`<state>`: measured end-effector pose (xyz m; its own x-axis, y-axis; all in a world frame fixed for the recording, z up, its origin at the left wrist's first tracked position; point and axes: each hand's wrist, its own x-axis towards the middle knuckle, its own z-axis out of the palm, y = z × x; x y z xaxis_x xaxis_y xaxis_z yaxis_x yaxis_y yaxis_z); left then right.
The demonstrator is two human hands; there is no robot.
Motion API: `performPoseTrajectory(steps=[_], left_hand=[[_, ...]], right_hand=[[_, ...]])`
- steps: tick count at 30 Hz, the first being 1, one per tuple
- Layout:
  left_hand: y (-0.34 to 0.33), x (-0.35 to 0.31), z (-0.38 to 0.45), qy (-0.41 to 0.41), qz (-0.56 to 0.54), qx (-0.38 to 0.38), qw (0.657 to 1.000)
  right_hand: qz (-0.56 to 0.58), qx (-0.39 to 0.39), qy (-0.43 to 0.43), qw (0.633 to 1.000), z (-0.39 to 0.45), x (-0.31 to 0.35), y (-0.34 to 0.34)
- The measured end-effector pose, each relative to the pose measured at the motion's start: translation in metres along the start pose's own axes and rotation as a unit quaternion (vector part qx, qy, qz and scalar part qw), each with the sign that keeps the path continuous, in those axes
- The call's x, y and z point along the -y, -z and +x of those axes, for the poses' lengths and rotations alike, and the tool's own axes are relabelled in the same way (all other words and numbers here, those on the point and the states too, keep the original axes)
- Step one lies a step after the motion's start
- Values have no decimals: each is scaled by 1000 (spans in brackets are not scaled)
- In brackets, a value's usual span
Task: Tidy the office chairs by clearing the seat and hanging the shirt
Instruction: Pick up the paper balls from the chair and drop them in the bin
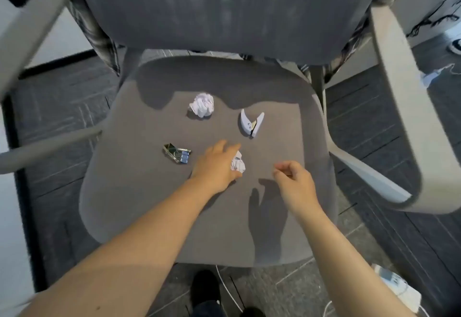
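A grey office chair seat (pixel 154 204) fills the middle of the view. My left hand (pixel 217 164) rests on the seat with its fingers curled around a crumpled paper ball (pixel 238 165). To its right, my right hand (pixel 294 179) hovers above the seat, its fingers loosely curled and empty. A second crumpled paper ball (pixel 202 104) lies further back. Right of it sits a pale staple remover (pixel 250 123), and a bunch of binder clips (pixel 177 152) lies at the left. A dark patterned shirt (pixel 349 49) hangs behind the backrest, mostly hidden.
The chair's pale armrests (pixel 399 87) rise on both sides. A white power strip with cables (pixel 396 289) lies on the dark carpet at the lower right. My dark shoe (pixel 205 284) shows below the seat's front edge.
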<state>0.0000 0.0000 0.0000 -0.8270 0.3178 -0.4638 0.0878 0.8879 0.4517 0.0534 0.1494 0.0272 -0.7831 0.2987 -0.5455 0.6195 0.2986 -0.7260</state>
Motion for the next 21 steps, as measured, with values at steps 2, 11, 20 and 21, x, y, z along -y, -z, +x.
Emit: performPoseTrajectory(steps=[2, 11, 20, 21], left_hand=[[-5, 2, 6, -19, 27, 7, 999], [45, 17, -9, 39, -171, -167, 970], [104, 71, 2, 98, -181, -215, 955], [104, 77, 5, 103, -178, -215, 955]], right_hand=[[9, -5, 8, 1000, 10, -8, -6], [11, 13, 37, 999, 25, 28, -42], [-83, 15, 134, 987, 62, 92, -95], [-112, 16, 165, 980, 68, 96, -101]])
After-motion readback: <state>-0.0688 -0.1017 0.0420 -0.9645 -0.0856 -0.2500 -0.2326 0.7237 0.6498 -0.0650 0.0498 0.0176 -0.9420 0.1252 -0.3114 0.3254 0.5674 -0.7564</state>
